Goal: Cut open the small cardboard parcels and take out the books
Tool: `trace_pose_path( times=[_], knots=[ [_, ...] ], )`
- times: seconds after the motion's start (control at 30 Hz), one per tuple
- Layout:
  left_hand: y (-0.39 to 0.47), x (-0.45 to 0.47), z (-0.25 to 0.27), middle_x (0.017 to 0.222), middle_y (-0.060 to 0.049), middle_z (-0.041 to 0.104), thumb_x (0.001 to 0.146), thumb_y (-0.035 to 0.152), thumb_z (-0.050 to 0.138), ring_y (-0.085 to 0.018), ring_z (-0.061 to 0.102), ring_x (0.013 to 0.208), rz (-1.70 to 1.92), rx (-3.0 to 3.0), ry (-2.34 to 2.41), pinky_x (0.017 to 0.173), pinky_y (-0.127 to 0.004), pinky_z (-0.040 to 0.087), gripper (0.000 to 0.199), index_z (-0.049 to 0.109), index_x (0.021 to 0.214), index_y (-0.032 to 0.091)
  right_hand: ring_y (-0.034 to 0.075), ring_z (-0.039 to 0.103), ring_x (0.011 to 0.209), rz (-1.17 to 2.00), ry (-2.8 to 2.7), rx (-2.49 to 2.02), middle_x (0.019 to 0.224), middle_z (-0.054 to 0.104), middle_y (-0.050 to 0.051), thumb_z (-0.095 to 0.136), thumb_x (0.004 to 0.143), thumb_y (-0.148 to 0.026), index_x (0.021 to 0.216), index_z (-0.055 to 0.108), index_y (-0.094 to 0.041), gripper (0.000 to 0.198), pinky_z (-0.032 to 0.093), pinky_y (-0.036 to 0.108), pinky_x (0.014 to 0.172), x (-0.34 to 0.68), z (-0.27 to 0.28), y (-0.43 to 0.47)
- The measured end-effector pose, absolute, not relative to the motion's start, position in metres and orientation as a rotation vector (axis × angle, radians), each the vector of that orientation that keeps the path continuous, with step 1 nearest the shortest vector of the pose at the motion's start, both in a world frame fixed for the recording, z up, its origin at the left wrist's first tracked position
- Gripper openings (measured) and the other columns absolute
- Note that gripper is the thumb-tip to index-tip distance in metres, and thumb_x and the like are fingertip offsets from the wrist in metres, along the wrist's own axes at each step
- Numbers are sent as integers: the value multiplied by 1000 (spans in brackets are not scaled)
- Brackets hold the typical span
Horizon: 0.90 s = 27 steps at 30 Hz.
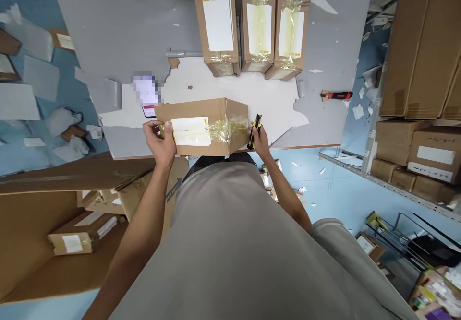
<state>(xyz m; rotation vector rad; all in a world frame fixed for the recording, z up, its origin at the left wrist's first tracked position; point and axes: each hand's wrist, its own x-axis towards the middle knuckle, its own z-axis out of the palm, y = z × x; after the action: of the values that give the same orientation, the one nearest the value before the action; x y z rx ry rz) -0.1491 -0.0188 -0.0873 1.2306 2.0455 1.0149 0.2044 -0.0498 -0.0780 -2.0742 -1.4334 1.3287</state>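
A taped cardboard box [216,106] with a white label lies near the front edge of the table. Its left end is in my left hand [162,142], thumb on the near face and fingers curled behind. My right hand [262,140] is closed around a black and yellow utility knife [255,130], close to the right end of the box. Whether the blade is out, I cannot tell. Shiny clear tape covers the box's right corner. Just beyond the left hand lies a phone [147,92] with a lit, blurred screen.
Three taped boxes [257,32] stand at the back of the table [126,27]. A red and black knife [336,95] lies to the right. At lower left, a large open carton [32,243] holds smaller boxes. Shelves with cartons [432,152] rise on the right; paper scraps litter the blue floor.
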Motion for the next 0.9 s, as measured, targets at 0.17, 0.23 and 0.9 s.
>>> trace_pose_path(
  times=[0.17,0.23,0.9],
  knots=[
    [-24,-163,-98,114,-9,67,102,73,64,-27,69,111,1018,1168,2047,107,-47,60,46,54,109,28,25,74,127,1165,-1571,-2205,141,78,18,1,123,-61,161,56,-19,79,61,34,106,173,-36,-43],
    [-24,-157,-107,116,-9,68,103,73,64,-27,69,112,1021,1125,1980,109,-47,59,47,53,110,28,27,75,124,1076,-1612,-2256,137,79,17,0,122,-59,164,56,-20,80,61,35,104,174,-12,-40],
    [71,-131,-57,136,-11,81,97,64,85,-30,77,129,882,1306,1208,119,-51,65,52,81,129,22,37,75,135,457,-1981,-2573,156,69,25,9,124,-48,184,41,-23,72,63,46,106,151,58,-28]
  ],
)
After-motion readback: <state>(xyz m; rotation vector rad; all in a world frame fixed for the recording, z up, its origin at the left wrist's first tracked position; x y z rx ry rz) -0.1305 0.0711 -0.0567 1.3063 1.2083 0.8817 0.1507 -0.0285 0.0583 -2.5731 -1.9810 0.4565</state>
